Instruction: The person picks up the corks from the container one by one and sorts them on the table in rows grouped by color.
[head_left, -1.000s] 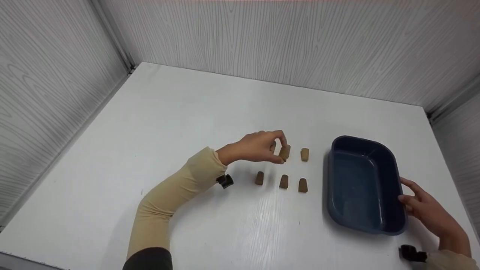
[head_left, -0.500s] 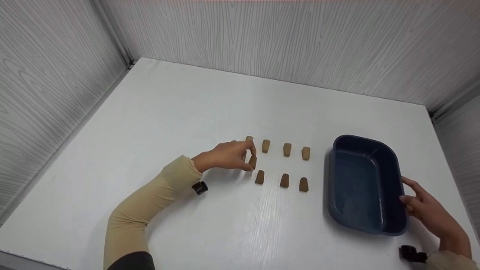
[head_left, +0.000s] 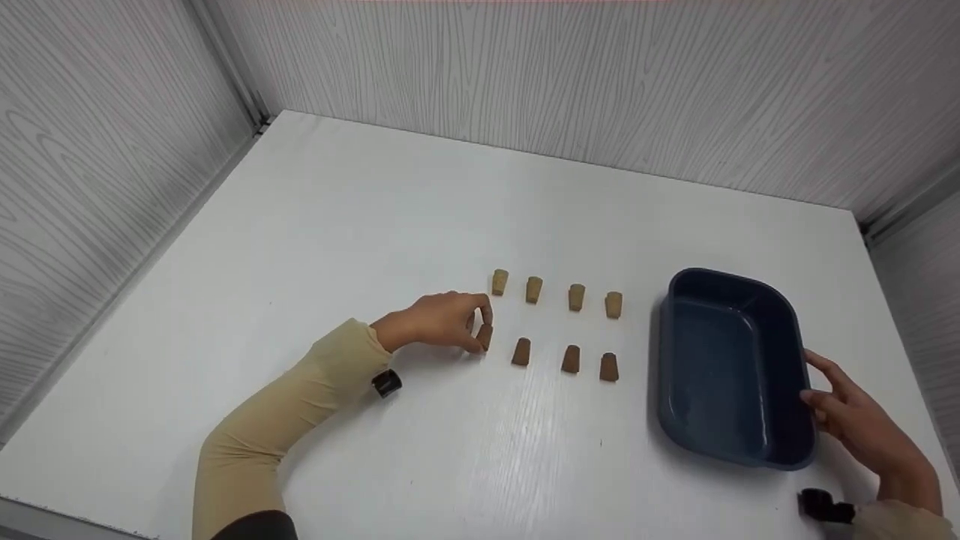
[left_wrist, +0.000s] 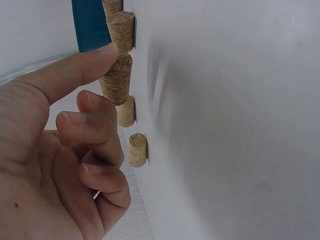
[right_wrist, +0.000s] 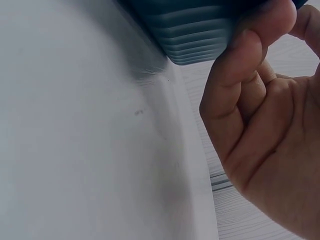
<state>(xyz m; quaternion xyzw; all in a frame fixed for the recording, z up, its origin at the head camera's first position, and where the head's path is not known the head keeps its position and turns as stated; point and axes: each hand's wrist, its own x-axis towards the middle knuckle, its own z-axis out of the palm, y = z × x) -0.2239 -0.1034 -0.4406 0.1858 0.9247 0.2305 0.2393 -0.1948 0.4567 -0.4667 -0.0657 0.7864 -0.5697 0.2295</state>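
My left hand (head_left: 442,321) pinches a brown cork stopper (head_left: 485,337) between thumb and fingers at the left end of the front row. In the left wrist view this cork (left_wrist: 117,82) tapers, and the other fingers curl beside it. Three more darker cork stoppers (head_left: 571,359) stand to its right. Behind them is a row of several lighter cork stoppers (head_left: 534,289). With my right hand (head_left: 862,420) I grip the right wall of a dark blue plastic tub (head_left: 712,367). The right wrist view shows curled fingers against the tub's ribbed outside (right_wrist: 195,37).
The white tabletop (head_left: 360,217) lies under everything. Wood-grain panels (head_left: 525,75) rise at the back and both sides. A black wrist mount (head_left: 387,383) hangs below the left sleeve, close to the table.
My left hand has moved left and slightly nearer with the cork, uncovering the left part of the back row. The right hand and the tub stay in place.
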